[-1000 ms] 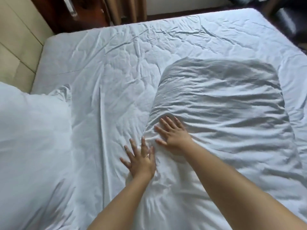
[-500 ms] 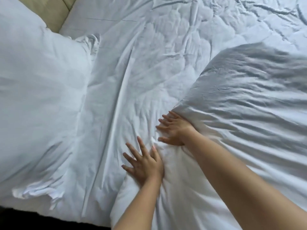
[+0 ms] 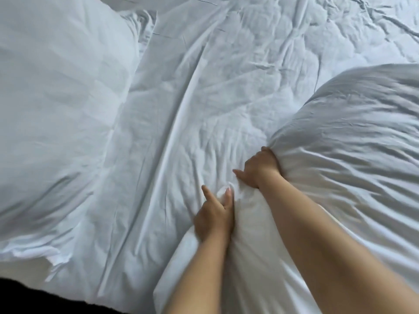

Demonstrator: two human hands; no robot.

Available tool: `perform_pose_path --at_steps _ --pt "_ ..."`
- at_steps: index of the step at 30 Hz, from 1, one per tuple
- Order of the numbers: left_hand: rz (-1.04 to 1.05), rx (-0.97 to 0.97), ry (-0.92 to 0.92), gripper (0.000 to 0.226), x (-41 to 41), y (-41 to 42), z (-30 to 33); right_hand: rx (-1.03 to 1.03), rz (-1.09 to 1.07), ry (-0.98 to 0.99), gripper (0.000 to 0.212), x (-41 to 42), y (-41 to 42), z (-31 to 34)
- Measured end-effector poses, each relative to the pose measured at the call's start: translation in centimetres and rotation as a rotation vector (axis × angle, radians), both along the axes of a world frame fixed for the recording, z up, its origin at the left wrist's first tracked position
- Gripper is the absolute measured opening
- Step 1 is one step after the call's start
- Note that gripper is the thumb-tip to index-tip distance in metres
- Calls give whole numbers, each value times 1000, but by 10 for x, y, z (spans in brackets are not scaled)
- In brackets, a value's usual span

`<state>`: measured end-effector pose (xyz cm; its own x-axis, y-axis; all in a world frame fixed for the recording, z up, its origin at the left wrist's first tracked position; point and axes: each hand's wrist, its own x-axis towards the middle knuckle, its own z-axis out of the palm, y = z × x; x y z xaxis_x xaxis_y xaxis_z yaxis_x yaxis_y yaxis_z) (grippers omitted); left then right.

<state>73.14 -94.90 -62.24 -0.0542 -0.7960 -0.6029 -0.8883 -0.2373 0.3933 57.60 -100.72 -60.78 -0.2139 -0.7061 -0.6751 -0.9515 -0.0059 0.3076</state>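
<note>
A large white pillow [image 3: 344, 155] lies on the right side of the bed, its cover full of creases. My right hand [image 3: 258, 169] grips its left edge, the fingers dug into the fabric and mostly hidden by it. My left hand [image 3: 215, 217] sits just below and to the left, pinching a fold of the same pillow's cover between thumb and fingers, the forefinger pointing up. Both bare forearms reach in from the bottom of the view.
A second white pillow [image 3: 56, 114] fills the left side. A wrinkled white sheet [image 3: 204, 75] covers the mattress between the two pillows. The dark floor [image 3: 27, 300] shows past the bed's edge at the bottom left.
Both hands lay flat with spread fingers on the pillow's edge; now they have closed on its fabric. The view has dropped lower and closer to the bed.
</note>
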Motion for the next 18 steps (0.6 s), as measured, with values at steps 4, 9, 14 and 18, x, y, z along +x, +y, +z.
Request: perform_pose_path --at_steps 4,9,14,18 --pt "-98 133 152 67 14 -14 13 -26 -126 11 53 5 2 14" --pt "-227 139 217 54 34 -12 44 -36 -41 78 51 22 -5 45" --pt "-238 25 222 54 77 -33 71 -124 51 108 56 67 -32 75" --pt "-207 -96 228 51 133 -82 101 -250 65 63 56 122 -82 106"
